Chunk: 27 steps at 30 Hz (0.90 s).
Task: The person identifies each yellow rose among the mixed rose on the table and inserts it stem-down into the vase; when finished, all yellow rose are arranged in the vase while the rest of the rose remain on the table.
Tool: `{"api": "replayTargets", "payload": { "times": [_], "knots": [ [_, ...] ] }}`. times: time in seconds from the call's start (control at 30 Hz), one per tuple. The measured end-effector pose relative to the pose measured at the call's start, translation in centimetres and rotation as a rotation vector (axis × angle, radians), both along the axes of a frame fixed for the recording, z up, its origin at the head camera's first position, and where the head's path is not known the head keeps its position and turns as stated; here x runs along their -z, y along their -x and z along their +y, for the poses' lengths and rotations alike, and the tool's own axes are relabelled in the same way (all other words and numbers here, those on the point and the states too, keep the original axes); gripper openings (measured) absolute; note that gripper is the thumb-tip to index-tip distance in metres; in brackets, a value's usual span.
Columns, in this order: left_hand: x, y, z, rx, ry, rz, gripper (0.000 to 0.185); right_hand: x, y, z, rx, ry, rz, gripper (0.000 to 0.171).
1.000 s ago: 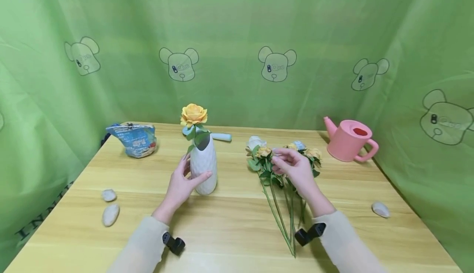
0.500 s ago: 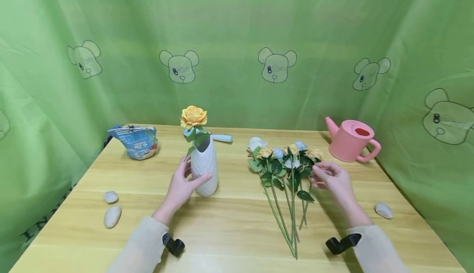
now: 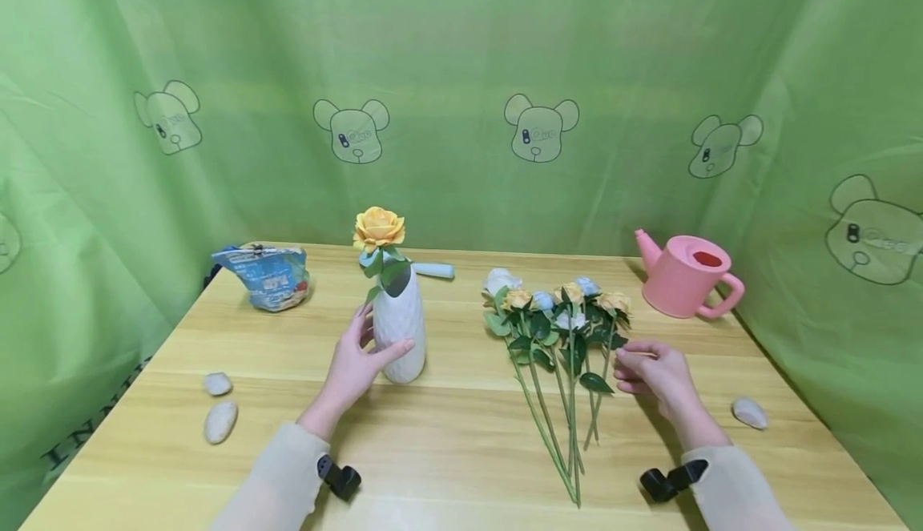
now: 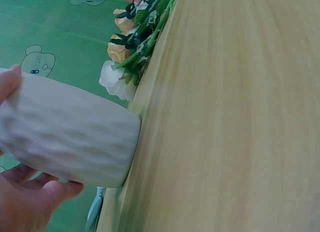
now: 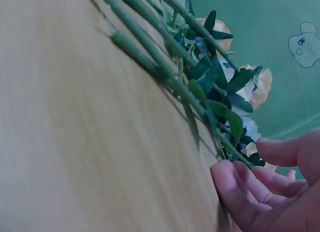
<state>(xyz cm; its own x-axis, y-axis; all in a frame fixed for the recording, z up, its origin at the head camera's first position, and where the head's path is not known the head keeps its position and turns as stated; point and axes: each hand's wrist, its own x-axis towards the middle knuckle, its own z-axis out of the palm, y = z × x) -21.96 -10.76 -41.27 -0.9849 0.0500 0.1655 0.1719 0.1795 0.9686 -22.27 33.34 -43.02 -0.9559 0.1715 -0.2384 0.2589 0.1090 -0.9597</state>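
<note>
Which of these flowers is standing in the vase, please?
The yellow rose rising from the white vase; all the other flowers lie bunched together on the table.

Long cream sleeves — blocky black device at each cuff — hands bare.

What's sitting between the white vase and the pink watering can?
In the head view, the loose flowers lie on the table between the white vase and the pink watering can; no other object stands in that stretch.
</note>
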Motion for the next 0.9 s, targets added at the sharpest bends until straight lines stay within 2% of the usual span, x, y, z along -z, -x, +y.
{"api": "replayTargets", "payload": {
  "times": [0.13,0.2,0.33,0.53,0.67,0.9],
  "knots": [
    [1.5,1.1,-0.2,0.002,-0.011,-0.005,0.087,0.0,0.3,0.1,-0.003,0.029,-0.03,0.057],
    [1.8,1.2,-0.2,-0.001,-0.014,0.004,0.089,0.0,0.5,0.1,-0.004,0.044,-0.041,0.056],
    [1.9,1.3,-0.1,-0.014,-0.017,0.025,0.09,-0.1,1.1,0.0,-0.025,0.069,-0.056,0.055],
    [1.9,1.2,0.1,-0.01,-0.03,0.029,0.089,-0.2,1.4,-0.5,0.007,0.091,-0.101,0.055],
    [1.7,1.1,0.2,-0.008,-0.043,0.059,0.086,-0.2,1.6,-0.8,0.021,0.122,-0.089,0.053],
    [1.4,1.3,0.3,0.006,-0.076,0.119,0.084,-0.1,1.9,-1.2,0.018,0.083,-0.074,0.054]
  ]
}}
